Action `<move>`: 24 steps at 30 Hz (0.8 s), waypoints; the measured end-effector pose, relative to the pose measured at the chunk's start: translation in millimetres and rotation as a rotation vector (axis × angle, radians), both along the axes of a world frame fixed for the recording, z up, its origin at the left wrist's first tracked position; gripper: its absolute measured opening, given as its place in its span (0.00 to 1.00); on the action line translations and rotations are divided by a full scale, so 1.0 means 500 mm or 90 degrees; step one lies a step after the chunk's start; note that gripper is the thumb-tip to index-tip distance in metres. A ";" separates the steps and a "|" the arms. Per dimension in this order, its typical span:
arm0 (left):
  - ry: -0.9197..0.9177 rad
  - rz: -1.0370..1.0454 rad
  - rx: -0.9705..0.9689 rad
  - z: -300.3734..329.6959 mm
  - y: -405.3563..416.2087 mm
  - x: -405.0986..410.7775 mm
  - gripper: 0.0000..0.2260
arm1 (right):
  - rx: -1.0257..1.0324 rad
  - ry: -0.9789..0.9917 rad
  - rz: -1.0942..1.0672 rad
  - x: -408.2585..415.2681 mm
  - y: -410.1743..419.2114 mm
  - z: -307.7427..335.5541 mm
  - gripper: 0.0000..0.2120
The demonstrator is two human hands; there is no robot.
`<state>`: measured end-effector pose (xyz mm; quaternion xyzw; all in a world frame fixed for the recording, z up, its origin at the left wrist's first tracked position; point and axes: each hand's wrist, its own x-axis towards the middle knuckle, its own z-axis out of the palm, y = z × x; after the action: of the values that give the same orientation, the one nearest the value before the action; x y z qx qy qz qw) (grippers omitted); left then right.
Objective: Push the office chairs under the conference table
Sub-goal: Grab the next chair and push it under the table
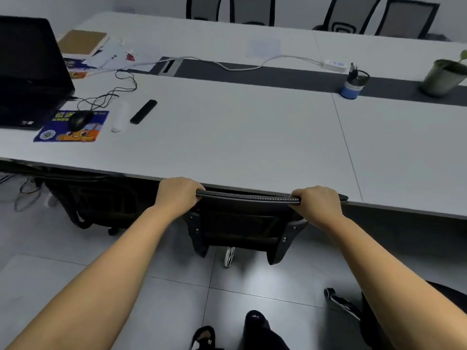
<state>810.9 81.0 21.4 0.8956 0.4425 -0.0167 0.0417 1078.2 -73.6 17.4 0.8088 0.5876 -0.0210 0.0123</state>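
Left hand: the left hand [177, 193] curls over the top edge of the chair back, fingers wrapped round the far side, gripping it near its left end.
Right hand: the right hand [317, 203] grips the same top edge near its right end, fingers folded over it.
Chair: the black office chair [242, 223] stands at the near edge of the table, its back upright and its top edge right against the table edge; the seat is hidden below the tabletop.
Second chair: another black chair [96, 203] sits tucked under the near edge, to the left of the held one.
Table: the long white conference table [240, 137] has a dark strip running along its middle.
Far edge: three more chair backs [353, 16] show beyond the far edge.
Left end of table: a black laptop [27, 72], a mouse [80, 120] on a blue mouse pad [63, 133], tangled black cables, a black remote [143, 111], a white remote just beside it, and a brown notebook [82, 41] on loose papers.
Middle strip: a white power strip [334, 65] with its cord, and a blue pen cup [353, 83].
Right edge of table: a green plant pot [442, 77].
Floor: grey tiles; the person's feet in dark sandals show at the bottom.
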 end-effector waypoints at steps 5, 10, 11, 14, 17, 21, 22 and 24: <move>0.000 0.002 -0.003 0.004 0.045 0.012 0.09 | 0.019 0.019 0.010 0.002 0.028 -0.003 0.10; 0.018 0.000 -0.017 0.013 0.062 0.013 0.10 | 0.031 0.013 0.012 -0.004 0.035 -0.005 0.11; 0.021 0.001 -0.021 0.014 0.061 0.013 0.10 | 0.029 0.010 0.011 -0.004 0.034 -0.004 0.11; 0.029 0.005 -0.031 0.016 0.056 0.013 0.10 | 0.026 0.023 0.004 -0.006 0.034 0.001 0.11; 0.038 -0.018 -0.072 0.025 0.054 0.006 0.10 | 0.015 0.059 0.009 -0.006 0.029 0.003 0.12; 0.035 -0.061 -0.173 0.051 0.057 -0.009 0.12 | -0.004 0.122 0.032 -0.011 0.006 0.038 0.25; 0.029 -0.066 -0.176 0.061 0.055 -0.012 0.14 | 0.004 0.122 0.039 -0.017 -0.005 0.053 0.28; -0.009 -0.066 -0.166 0.083 0.039 -0.024 0.19 | 0.043 0.141 0.041 -0.035 -0.034 0.084 0.31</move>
<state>799.0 100.3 62.9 0.9045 0.3893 -0.0696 0.1600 1060.4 -90.7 59.5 0.7823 0.6112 -0.0895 -0.0794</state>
